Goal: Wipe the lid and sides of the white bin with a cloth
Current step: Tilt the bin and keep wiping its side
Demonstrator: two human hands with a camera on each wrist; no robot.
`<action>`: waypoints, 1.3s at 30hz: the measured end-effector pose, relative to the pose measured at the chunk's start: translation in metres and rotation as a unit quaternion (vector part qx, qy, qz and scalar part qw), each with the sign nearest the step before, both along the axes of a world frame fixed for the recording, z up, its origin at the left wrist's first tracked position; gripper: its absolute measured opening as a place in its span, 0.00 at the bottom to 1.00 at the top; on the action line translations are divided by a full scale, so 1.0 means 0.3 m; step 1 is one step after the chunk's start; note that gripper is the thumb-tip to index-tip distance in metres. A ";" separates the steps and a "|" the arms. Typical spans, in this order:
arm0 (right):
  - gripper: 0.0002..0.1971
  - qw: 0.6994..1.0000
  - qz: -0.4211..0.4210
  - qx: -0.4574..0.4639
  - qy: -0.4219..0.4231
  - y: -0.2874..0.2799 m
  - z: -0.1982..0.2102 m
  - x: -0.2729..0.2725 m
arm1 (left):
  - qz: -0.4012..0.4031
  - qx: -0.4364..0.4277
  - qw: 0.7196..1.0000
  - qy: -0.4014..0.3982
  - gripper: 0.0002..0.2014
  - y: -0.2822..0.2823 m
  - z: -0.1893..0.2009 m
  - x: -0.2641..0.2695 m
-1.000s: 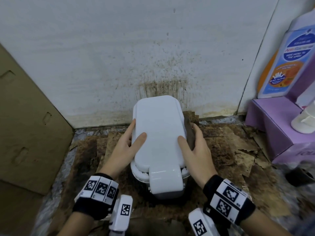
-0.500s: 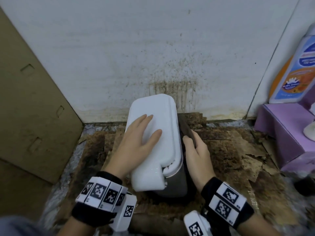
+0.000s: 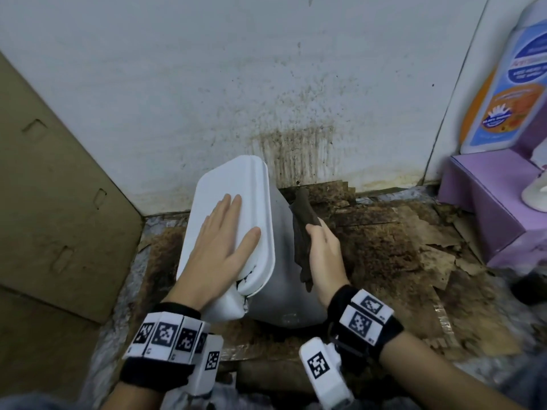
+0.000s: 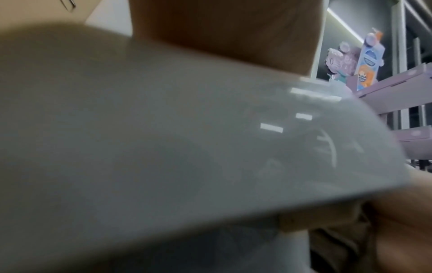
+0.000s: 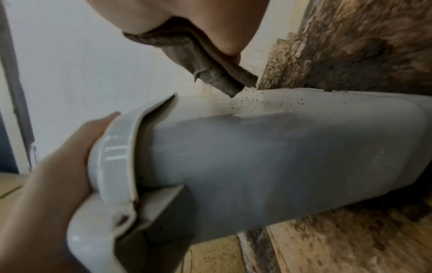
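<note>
The white bin [image 3: 282,270] is tipped to the left on the stained floor, its right side [image 5: 268,162] turned up. My left hand [image 3: 220,244] lies flat on the white lid [image 3: 236,184] with straight fingers and steadies it. My right hand [image 3: 324,255] grips a dark brown cloth [image 3: 303,229] and holds it against the bin's right side. In the right wrist view the cloth [image 5: 198,61] hangs from my fingers just above the bin wall. The left wrist view is filled by the blurred lid [image 4: 187,147].
A stained white wall [image 3: 266,84] stands right behind the bin. Brown cardboard [image 3: 53,202] leans at the left. A purple box [image 3: 488,214] with a detergent bottle [image 3: 512,84] sits at the right. Torn, dirty cardboard [image 3: 414,247] covers the floor.
The bin has been tipped from upright over to the left. My left hand moved from the lid's edge onto its top. My right hand with the cloth stays on the right side.
</note>
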State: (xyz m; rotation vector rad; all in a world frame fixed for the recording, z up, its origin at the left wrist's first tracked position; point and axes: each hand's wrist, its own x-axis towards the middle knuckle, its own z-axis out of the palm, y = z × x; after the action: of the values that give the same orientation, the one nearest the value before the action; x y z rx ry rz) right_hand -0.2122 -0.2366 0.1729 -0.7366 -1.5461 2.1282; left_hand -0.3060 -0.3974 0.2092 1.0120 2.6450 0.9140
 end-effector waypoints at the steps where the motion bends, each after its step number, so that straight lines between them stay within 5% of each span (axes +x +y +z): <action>1: 0.19 1.000 0.005 0.016 0.005 -0.016 -0.006 0.002 | 0.004 0.004 1.000 0.001 0.39 -0.003 0.001 -0.003; 12: 0.32 0.980 0.089 0.174 0.026 -0.217 -0.078 -0.030 | 0.044 0.028 0.998 0.033 0.41 0.003 -0.014 -0.028; 16: 0.25 0.979 0.104 0.175 0.021 -0.234 -0.091 -0.043 | 0.054 0.037 0.998 0.005 0.40 -0.022 -0.019 -0.041; 25: 0.30 0.943 0.043 0.331 -0.006 -0.237 -0.181 -0.077 | 0.045 -0.001 0.999 -0.025 0.35 -0.042 -0.020 -0.048; 33: 0.30 0.942 0.062 0.329 0.009 -0.193 -0.291 -0.074 | 0.047 -0.002 0.998 -0.038 0.32 -0.057 -0.014 -0.053; 39: 0.30 0.955 0.044 0.283 -0.079 -0.102 -0.509 -0.007 | 0.044 0.010 0.998 -0.048 0.32 -0.072 -0.010 -0.053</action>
State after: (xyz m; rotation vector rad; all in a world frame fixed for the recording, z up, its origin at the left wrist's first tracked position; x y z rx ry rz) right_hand -0.2143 -0.2671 0.0202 -0.6481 -2.1697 1.5704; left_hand -0.3219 -0.4189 0.2062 0.8390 2.6227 0.9843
